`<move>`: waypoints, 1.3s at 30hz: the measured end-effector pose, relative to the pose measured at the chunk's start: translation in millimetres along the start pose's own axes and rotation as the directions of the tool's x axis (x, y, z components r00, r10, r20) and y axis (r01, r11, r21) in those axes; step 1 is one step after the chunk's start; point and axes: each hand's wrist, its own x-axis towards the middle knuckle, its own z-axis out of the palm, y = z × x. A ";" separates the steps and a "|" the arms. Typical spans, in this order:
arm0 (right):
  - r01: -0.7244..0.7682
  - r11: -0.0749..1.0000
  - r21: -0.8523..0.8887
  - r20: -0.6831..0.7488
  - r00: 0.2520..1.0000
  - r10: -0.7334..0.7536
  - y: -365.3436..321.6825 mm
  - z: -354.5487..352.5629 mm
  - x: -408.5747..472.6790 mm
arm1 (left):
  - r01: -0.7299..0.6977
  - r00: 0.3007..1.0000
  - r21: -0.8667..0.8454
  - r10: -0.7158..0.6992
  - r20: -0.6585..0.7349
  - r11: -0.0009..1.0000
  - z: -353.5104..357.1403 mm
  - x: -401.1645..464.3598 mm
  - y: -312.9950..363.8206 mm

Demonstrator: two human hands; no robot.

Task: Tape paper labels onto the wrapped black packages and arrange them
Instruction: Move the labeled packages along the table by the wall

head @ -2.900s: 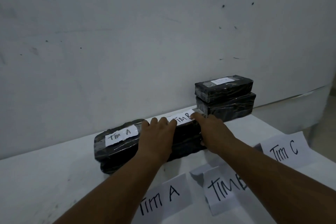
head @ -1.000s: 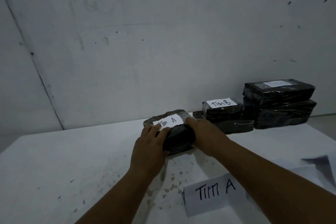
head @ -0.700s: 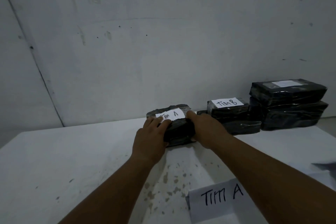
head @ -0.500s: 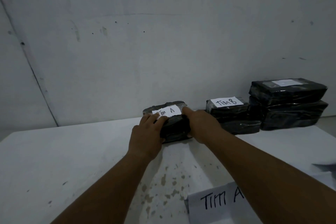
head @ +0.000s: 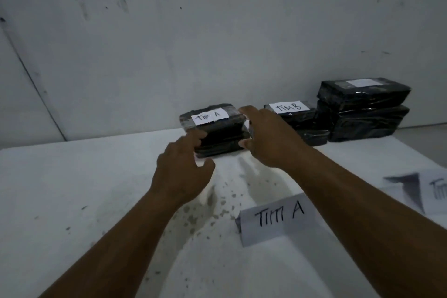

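the "tim a" package (head: 214,129) sits on the worktop (head: 72,189) at the wall, at 12 o'clock from both hands. its long axis runs 9 to 3 o'clock, label up. the right hand (head: 267,138) is nearer, fingers straight along its 3 o'clock end; the left hand (head: 183,172) sits at its 7 o'clock corner, fingers loosely spread, grasping nothing. the "tim b" package (head: 294,116) lies at 3 o'clock.
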 end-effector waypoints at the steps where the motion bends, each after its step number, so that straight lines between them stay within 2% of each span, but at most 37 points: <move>1: -0.001 1.000 0.023 -0.039 0.999 0.002 -3.8 -4.9 -20.5 | 0.077 0.996 -0.048 -0.075 0.036 0.996 -3.4 -19.4 6.6; 3: -0.023 0.996 0.086 -0.122 0.992 0.033 -9.4 -8.5 -62.0 | 0.218 0.972 -0.116 -0.204 0.118 0.969 -6.4 -56.8 17.1; 5: -0.069 0.987 0.144 -0.205 0.974 0.098 -13.7 -4.7 -102.8 | 0.286 0.952 -0.163 -0.260 0.161 0.944 -3.6 -90.6 22.1; 7: -0.129 0.968 0.216 -0.282 0.941 0.188 -13.8 7.4 -138.8 | 0.321 0.940 -0.187 -0.288 0.184 0.928 4.2 -118.4 23.1; 11: -0.221 0.930 0.294 -0.389 0.861 0.328 -6.7 39.8 -182.7 | 0.313 0.948 -0.198 -0.293 0.122 0.929 20.2 -142.1 23.1; 13: -0.270 0.920 0.286 -0.396 0.841 0.370 -2.5 51.9 -190.8 | 0.306 0.951 -0.231 -0.285 0.120 0.924 25.6 -142.9 26.0; 16: -0.248 0.935 0.252 -0.424 0.841 0.337 0.9 62.9 -196.0 | 0.258 0.963 -0.254 -0.228 0.142 0.932 28.7 -145.3 29.1; 19: -0.235 0.942 0.241 -0.442 0.837 0.322 2.1 67.3 -195.1 | 0.165 0.980 -0.219 -0.134 0.149 0.962 30.1 -145.7 26.6; 23: -0.266 0.932 0.248 -0.427 0.833 0.351 2.9 74.4 -194.8 | 0.112 0.985 -0.198 -0.082 0.152 0.974 31.7 -142.5 24.1; 39: -0.271 0.858 0.436 -0.369 0.815 0.446 11.7 80.7 -196.3 | 0.095 0.992 -0.223 -0.073 0.105 0.970 38.6 -141.6 15.2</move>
